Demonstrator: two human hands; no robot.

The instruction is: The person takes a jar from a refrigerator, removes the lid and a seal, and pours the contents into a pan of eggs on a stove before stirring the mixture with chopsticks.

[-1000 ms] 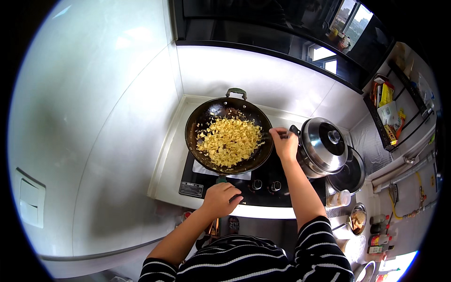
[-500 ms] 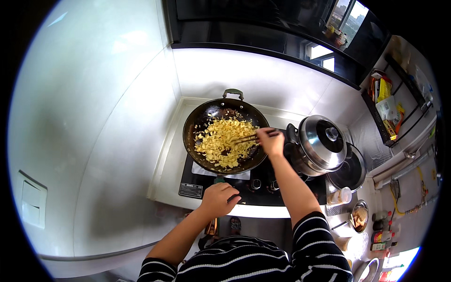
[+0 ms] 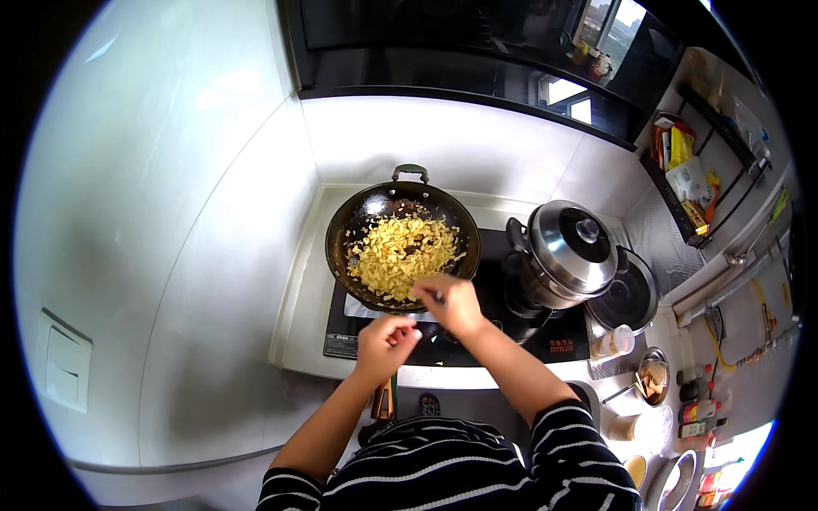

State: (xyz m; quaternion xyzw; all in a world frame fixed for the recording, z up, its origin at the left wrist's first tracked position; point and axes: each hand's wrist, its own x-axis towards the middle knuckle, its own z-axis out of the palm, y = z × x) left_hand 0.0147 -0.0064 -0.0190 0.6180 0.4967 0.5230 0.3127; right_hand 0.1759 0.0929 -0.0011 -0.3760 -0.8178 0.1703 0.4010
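Chopped pale-yellow pieces (image 3: 400,255) fill the middle of a dark wok (image 3: 341,230) on the stove. My right hand (image 3: 452,304) is closed at the wok's near rim, slightly blurred. A dark end of the chopsticks (image 3: 440,298) pokes out of its fist; the rest is hidden. My left hand (image 3: 388,345) is just in front of the wok, fingers curled and thumb close to the index finger. Whatever it may pinch cannot be made out. Below its wrist shows a brown wooden handle (image 3: 385,400), partly covered by the arm.
Right of the wok stands a lidded steel pot (image 3: 567,255) on the black cooktop (image 3: 486,341). Beyond it sit a dark pan (image 3: 630,294), a clear jar (image 3: 613,342) and a metal bowl (image 3: 654,375). A wall rack (image 3: 682,204) holds packets. A white wall (image 3: 213,221) rises at left.
My right hand has pulled back from the right side of the wok to its near rim, beside my left hand. The chopsticks have left the yellow pieces. My left fingers have curled in.
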